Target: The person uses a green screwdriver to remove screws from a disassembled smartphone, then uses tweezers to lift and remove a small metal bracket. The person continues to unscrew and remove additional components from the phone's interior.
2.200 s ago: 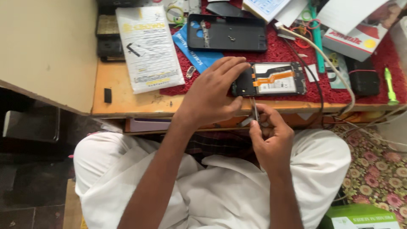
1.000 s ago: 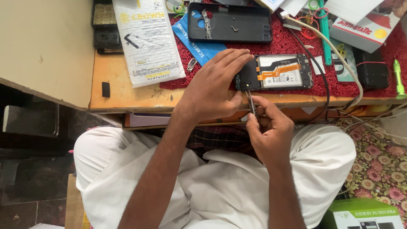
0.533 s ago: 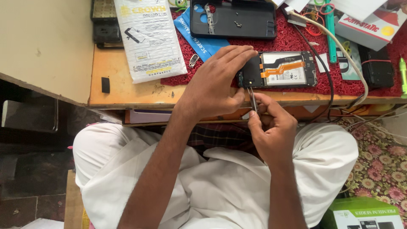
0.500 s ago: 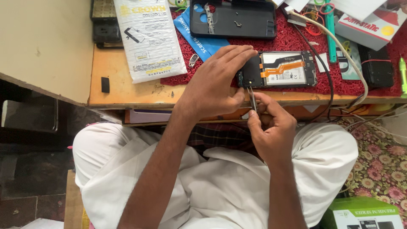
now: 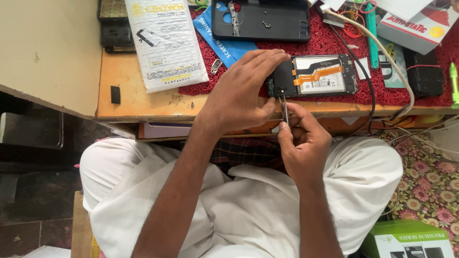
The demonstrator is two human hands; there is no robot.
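On the far left I see a white padded envelope (image 5: pixel 165 40) lying on the wooden table (image 5: pixel 129 102), with a black phone back cover (image 5: pixel 262 20) further right on the red mat (image 5: pixel 330 43). My left hand (image 5: pixel 241 91) curls over the left end of the opened phone (image 5: pixel 313 76), fingers gripping its edge at the mat's near side. Just right and nearer, my right hand (image 5: pixel 303 143) pinches thin tweezers (image 5: pixel 285 107), whose tip touches the phone's near left corner.
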